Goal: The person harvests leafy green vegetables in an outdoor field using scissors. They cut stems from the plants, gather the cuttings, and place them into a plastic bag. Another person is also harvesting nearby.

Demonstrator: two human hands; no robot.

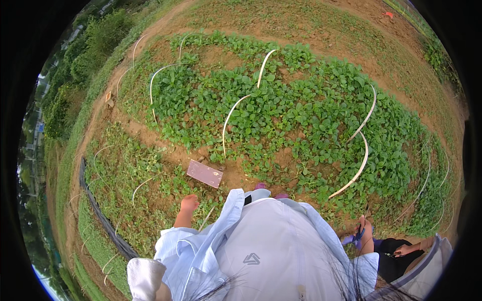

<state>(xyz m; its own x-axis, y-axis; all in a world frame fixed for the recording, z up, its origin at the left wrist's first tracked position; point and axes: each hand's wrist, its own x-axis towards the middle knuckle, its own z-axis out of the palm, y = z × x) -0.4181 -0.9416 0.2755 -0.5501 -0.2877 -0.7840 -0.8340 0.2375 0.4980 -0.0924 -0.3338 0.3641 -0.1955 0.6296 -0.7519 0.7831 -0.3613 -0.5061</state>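
My left hand point(189, 203) hangs over low green plants at the left, below a brown wooden board or brick-like slab point(205, 173) lying on the soil. Its fingers look loosely curled, too small to make out clearly; no object shows in it. On the right, my right hand point(362, 227) grips scissors point(359, 235) with dark blue handles, their dark blades pointing up and away from me. Before me spreads a bed of leafy green seedlings point(301, 113). The tips of my purple shoes point(260, 186) show at its near edge.
Pale bent hoops point(229, 120) arch over the bed, one near my right side point(363, 161). Another person's hand point(404, 250) holds something small at lower right. A white cloth item point(145, 276) is close at lower left. Rolled black sheeting point(105, 218) edges the left plot.
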